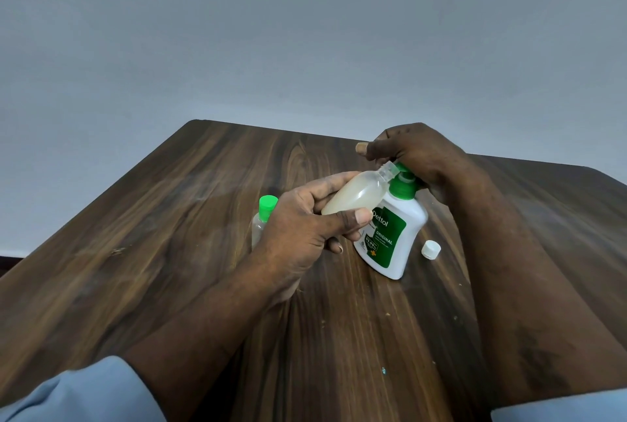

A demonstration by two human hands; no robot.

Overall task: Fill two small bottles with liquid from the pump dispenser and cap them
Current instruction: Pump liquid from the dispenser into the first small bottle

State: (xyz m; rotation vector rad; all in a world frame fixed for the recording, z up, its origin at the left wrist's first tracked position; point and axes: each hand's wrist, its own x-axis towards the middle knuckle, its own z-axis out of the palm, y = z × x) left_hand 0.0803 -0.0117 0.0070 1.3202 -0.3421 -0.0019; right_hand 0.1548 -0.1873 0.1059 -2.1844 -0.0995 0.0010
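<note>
On the middle of the dark wooden table stands a white pump dispenser with a green label and green collar. The right hand sits over its pump head, fingers bent down round it and thumb sticking out to the left. The left hand grips a small clear bottle between thumb and curled fingers. It is tilted, holds cloudy liquid, and its open neck is right at the green nozzle. Just left of that hand, partly hidden behind it, a second small bottle stands upright with a green cap on. A white cap lies on the wood just right of the dispenser. Pale blue sleeves show at the near edge.
</note>
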